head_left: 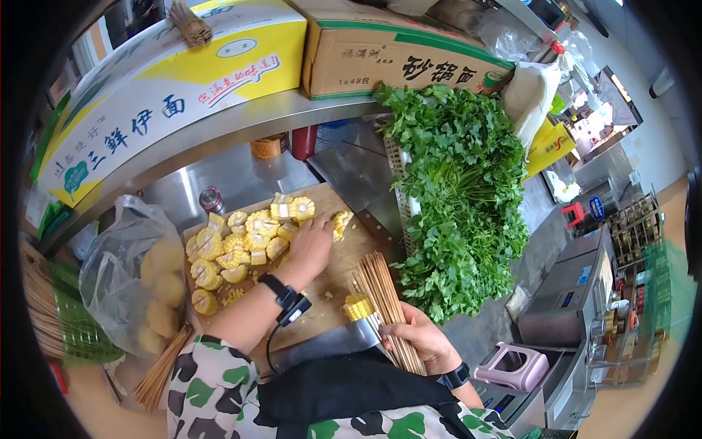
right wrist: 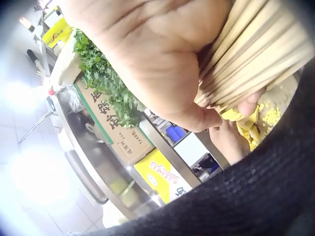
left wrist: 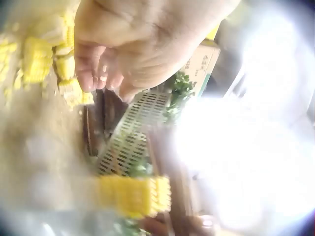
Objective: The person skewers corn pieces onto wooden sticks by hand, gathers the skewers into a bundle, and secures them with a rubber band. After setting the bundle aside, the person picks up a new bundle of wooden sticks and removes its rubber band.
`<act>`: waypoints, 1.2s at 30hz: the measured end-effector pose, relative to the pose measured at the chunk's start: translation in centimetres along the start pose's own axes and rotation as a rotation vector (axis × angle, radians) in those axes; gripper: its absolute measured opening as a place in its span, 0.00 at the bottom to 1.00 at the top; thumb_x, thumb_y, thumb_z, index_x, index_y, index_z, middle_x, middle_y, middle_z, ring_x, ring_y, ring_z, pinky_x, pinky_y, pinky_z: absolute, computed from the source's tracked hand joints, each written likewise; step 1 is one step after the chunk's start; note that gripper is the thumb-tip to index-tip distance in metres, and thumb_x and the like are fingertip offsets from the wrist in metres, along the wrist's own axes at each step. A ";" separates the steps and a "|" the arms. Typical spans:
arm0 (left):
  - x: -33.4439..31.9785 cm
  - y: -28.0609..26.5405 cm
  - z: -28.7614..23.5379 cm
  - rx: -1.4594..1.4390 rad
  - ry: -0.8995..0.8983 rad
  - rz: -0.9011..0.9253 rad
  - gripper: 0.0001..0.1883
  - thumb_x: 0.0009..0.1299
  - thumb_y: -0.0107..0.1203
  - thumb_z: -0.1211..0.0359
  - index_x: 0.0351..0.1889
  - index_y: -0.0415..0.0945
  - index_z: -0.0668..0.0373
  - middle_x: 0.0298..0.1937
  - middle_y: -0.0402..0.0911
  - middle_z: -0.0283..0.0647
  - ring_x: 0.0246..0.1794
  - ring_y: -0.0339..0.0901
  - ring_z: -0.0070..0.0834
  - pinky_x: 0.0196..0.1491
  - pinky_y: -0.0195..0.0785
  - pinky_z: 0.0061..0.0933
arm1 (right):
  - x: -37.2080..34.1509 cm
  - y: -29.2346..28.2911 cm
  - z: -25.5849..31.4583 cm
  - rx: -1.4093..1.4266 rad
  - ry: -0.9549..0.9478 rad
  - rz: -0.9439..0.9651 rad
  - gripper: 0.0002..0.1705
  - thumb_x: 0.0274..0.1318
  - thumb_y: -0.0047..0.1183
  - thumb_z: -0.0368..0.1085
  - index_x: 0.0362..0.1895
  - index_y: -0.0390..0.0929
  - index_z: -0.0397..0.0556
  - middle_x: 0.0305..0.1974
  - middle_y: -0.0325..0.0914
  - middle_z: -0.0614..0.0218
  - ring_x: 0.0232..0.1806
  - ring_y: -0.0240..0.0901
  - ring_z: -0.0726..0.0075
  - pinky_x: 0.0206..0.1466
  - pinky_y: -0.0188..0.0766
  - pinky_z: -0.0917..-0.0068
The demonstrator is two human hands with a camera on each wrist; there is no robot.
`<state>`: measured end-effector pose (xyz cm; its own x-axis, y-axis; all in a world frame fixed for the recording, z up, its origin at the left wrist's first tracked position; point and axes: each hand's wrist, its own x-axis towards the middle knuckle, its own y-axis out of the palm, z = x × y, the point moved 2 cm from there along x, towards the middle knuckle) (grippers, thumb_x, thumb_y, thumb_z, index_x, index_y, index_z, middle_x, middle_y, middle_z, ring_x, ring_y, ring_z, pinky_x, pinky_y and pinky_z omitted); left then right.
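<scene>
My left hand (head_left: 310,247) reaches over a pile of cut corn pieces (head_left: 257,228) on a wooden cutting board (head_left: 314,282). Its fingers (left wrist: 90,69) point down beside a corn piece (left wrist: 74,93), with a gap between them and the thumb. In my right hand (head_left: 424,340) is a thick bundle of thin wooden skewers (head_left: 385,293), gripped near its lower part. Against the bundle's left side sits one yellow corn piece (head_left: 357,307); how it is held there I cannot tell. The right wrist view shows the thumb and palm wrapped along the skewers (right wrist: 261,49).
To the right stands a white perforated basket (head_left: 398,183) heaped with leafy greens (head_left: 457,175). A plastic bag (head_left: 124,256) of yellow pieces is at the left, beside more skewers (head_left: 162,369). Cardboard boxes (head_left: 351,66) line the shelf above. A small red-topped jar (head_left: 211,199) stands behind the board.
</scene>
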<state>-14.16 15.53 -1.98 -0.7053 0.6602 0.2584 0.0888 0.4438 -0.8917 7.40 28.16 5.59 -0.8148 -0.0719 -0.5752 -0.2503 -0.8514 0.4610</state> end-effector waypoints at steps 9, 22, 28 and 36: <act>-2.2 -3.4 1.3 -1.062 -0.452 0.233 0.17 0.62 0.49 0.79 0.50 0.67 0.58 0.45 0.75 0.39 0.37 0.76 0.33 0.39 0.71 0.37 | 1.2 -0.1 0.6 -0.092 0.013 0.045 0.17 0.47 0.57 0.26 0.43 0.69 0.44 0.30 0.73 0.72 0.27 0.70 0.80 0.29 0.68 0.83; -12.8 -10.5 0.7 -1.740 -0.463 0.052 0.17 0.70 0.47 0.66 0.57 0.66 0.55 0.59 0.70 0.37 0.51 0.67 0.21 0.47 0.60 0.23 | -0.2 5.9 -0.7 -0.347 0.026 0.185 0.21 0.50 0.56 0.27 0.49 0.67 0.44 0.30 0.75 0.70 0.29 0.72 0.81 0.28 0.66 0.85; -14.1 -9.3 1.2 -1.688 -0.546 -0.024 0.21 0.66 0.54 0.72 0.58 0.65 0.62 0.55 0.72 0.39 0.50 0.70 0.22 0.52 0.66 0.24 | -1.4 7.2 -1.1 -0.358 -0.013 0.150 0.16 0.50 0.58 0.29 0.42 0.68 0.44 0.27 0.77 0.66 0.22 0.69 0.83 0.25 0.64 0.88; -14.6 -9.9 -0.8 -1.894 -0.610 -0.022 0.19 0.66 0.55 0.72 0.55 0.69 0.65 0.49 0.75 0.39 0.48 0.73 0.23 0.52 0.68 0.25 | -1.8 7.1 -1.8 -0.397 -0.011 0.108 0.16 0.49 0.58 0.27 0.42 0.68 0.44 0.26 0.76 0.69 0.21 0.68 0.84 0.24 0.65 0.88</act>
<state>-4.22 1.96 3.40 -0.7837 0.5718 -0.2426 0.2870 0.6798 0.6749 8.04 21.33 8.73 -0.8314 -0.1679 -0.5297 0.0565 -0.9739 0.2200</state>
